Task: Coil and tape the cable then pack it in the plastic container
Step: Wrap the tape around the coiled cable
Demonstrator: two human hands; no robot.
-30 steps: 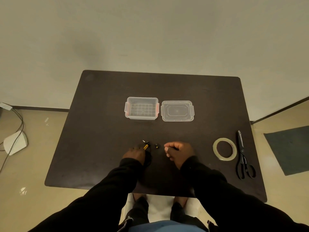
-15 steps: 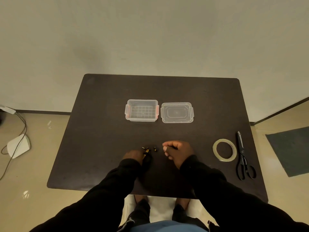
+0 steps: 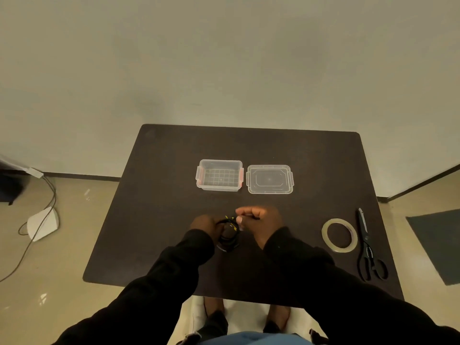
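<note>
My left hand point(image 3: 202, 224) is closed around the left side of the coiled black cable point(image 3: 227, 235), just below the middle of the frame, and my right hand point(image 3: 260, 220) is curled shut with its fingertips pinching the cable's upper end, where small yellow marks show. I can read no brand, label or writing anywhere; those yellow flecks are too small and blurred to make out.

The coil sits between my two hands, touching both: it lies to the right of the left knuckles and to the lower left of the right fingers. Its loops form a rough oval whose long axis runs from the upper part of the frame toward the bottom, with the loose end at the top pointing toward the right hand. Whether the coil's lower edge rests on the dark table point(image 3: 161, 195) or hangs just above it, I cannot tell.

Above the hands, the clear plastic container point(image 3: 219, 175) stands open, its lid point(image 3: 270, 179) flat just to its right. Toward the right edge of the table lie a tape roll point(image 3: 339, 235) and black scissors point(image 3: 369, 247), side by side, well apart from the cable.
</note>
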